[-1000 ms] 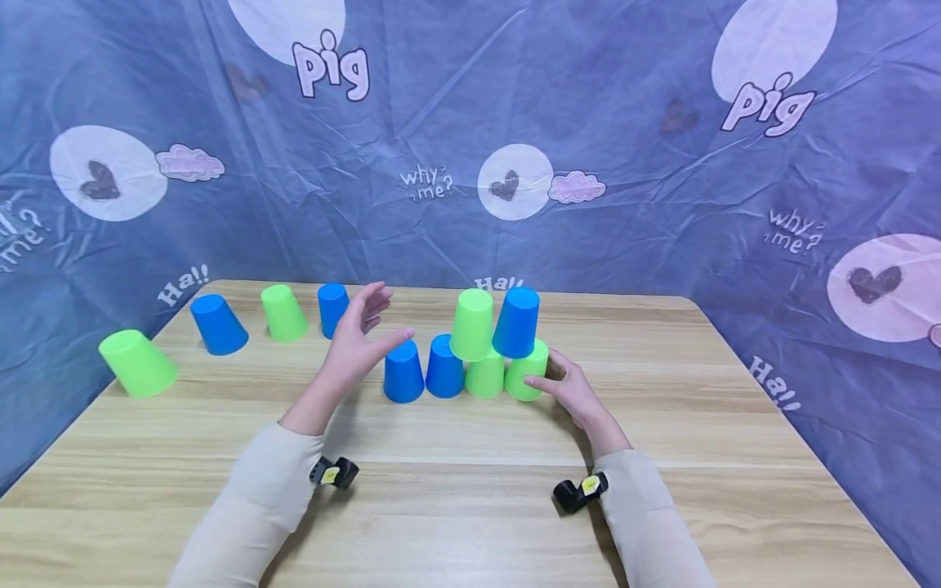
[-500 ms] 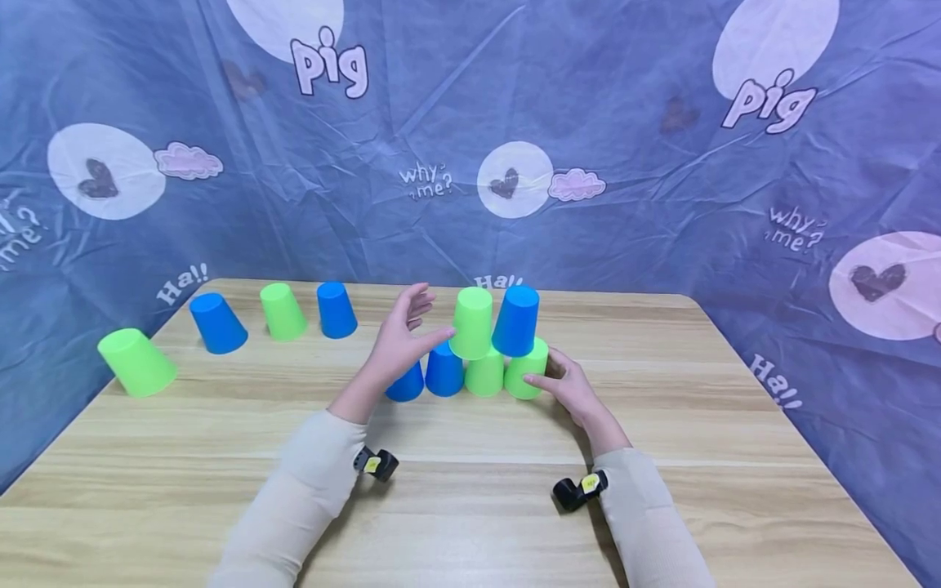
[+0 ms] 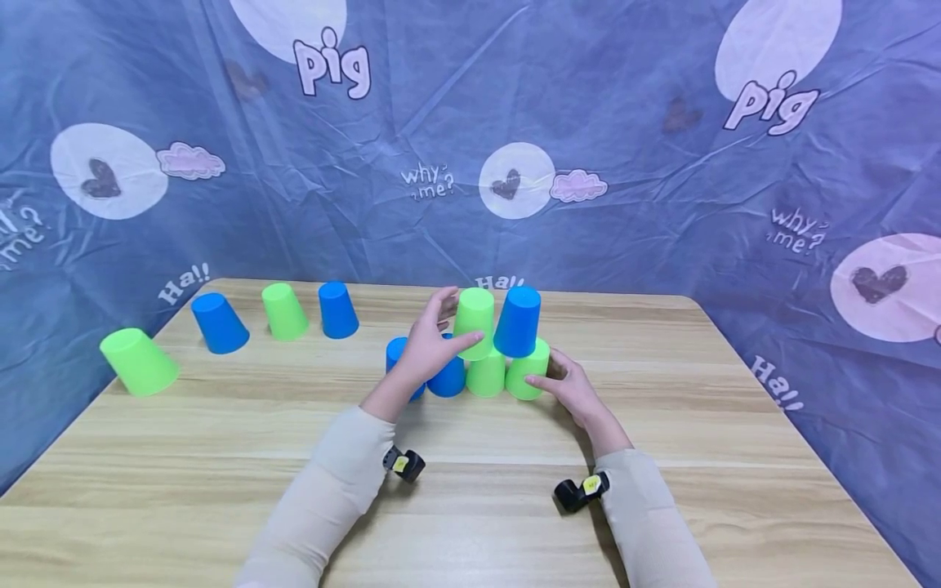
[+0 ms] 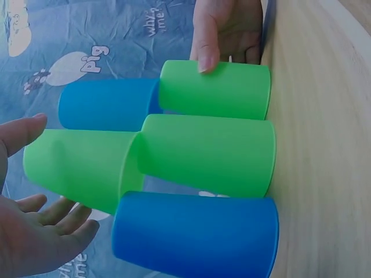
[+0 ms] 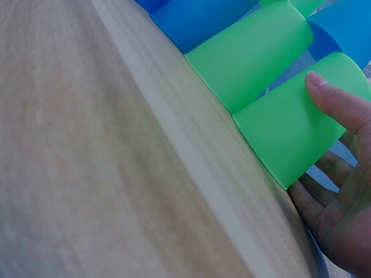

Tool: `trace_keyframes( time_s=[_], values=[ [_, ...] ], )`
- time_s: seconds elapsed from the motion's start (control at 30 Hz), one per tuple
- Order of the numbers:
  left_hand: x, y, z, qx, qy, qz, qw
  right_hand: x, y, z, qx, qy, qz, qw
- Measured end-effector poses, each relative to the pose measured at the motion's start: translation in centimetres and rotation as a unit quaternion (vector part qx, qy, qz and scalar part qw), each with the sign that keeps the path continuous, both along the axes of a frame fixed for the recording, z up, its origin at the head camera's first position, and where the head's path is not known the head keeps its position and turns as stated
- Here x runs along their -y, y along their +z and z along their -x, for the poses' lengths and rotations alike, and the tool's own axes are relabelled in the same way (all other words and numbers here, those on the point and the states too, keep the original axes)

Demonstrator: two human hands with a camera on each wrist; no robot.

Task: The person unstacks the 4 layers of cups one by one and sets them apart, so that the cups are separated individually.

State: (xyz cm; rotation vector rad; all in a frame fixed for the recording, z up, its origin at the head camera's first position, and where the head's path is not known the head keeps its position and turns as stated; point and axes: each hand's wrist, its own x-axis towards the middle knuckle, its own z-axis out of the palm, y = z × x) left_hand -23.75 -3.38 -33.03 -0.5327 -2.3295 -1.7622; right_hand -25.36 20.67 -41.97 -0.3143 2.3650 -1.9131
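Upturned plastic cups form two levels in the head view. Along the bottom stand a partly hidden blue cup (image 3: 395, 349), another blue cup (image 3: 450, 380), a green cup (image 3: 485, 376) and a green end cup (image 3: 525, 380). Above them sit an upper green cup (image 3: 474, 314) and an upper blue cup (image 3: 518, 320). My left hand (image 3: 430, 343) is spread around the upper green cup, thumb in front and fingers behind; the left wrist view shows the thumb (image 4: 23, 134) slightly apart from it. My right hand (image 5: 348, 191) holds the green end cup, its thumb against the front.
Farther left stand a green cup (image 3: 140, 363), a blue cup (image 3: 219, 324), a green cup (image 3: 284, 312) and a blue cup (image 3: 338, 310), all upturned. The wooden table (image 3: 478, 506) ends at a printed blue cloth (image 3: 412, 98) behind.
My left hand has moved right, from beside the left end of the cups to around the upper green cup. The right hand and the cups have stayed in place.
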Motion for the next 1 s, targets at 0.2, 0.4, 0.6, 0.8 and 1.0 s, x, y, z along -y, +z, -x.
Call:
trace_keyframes(
  time_s=[0.2,0.4,0.6,0.8,1.0],
  values=[
    [-0.7,-0.5,0.5,0.010,0.014,0.015,0.9997,0.0,0.0,-0.1,-0.013,0.003,-0.002,0.9999],
    [-1.0,-0.8,0.8,0.010,0.024,0.015,0.9995,0.0,0.0,-0.1,-0.013,0.002,-0.001,0.9999],
    [-1.2,-0.8,0.9,0.012,0.027,0.009,0.9995,0.1,0.1,-0.1,-0.015,0.002,-0.001,0.9999],
    [-0.9,-0.6,0.8,0.007,0.036,-0.004,0.9993,0.0,0.1,0.0,-0.004,0.001,0.000,1.0000],
    [-0.4,0.2,0.4,-0.007,0.038,-0.023,0.9990,0.3,0.9,-0.7,-0.004,0.007,0.000,1.0000]
  ],
)
